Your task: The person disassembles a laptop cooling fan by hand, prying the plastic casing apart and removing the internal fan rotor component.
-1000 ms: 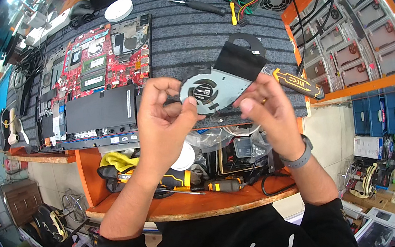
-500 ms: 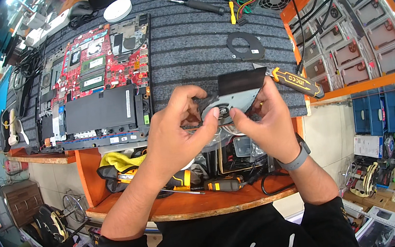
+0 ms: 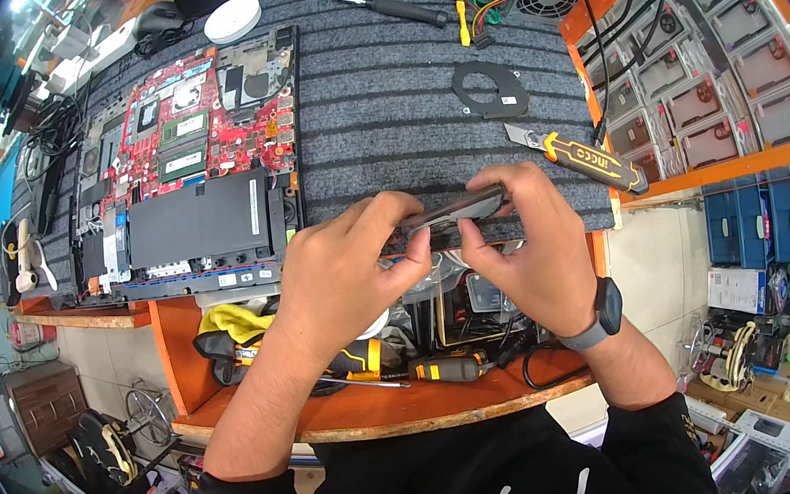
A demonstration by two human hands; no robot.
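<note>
Tilting the laptop cooling fan [image 3: 455, 209] until it stands nearly edge-on, we now see its narrow side, where half a second ago its pale face and the black film flap still showed. With the faces turned out of view, the work in hand seems to be about the rim or the seating of that film, rather than the hub. Our left hand [image 3: 343, 269] pinches the left end between thumb and forefinger; our right hand [image 3: 529, 228] curls its fingers over the other end, thumb bent up against the near side. The remaining fingertips are hidden behind the fan, so we cannot quite tell how they press.

The fan is held over the front strip of the striped grey mat [image 3: 378, 128], close to the bench edge, with the orange shelf [image 3: 388, 415] and its tools below, so a slip could drop it there. To our left, the opened laptop with its red motherboard [image 3: 243, 137] and black battery [image 3: 194, 220] leaves little room beside our knuckles. Ahead lies a broad bare stretch of mat, bounded on the right by the black ring-shaped fan cover [image 3: 505, 108] and the yellow-and-black utility knife [image 3: 591, 166], its blade exposed and pointing away toward the cover's side
</note>
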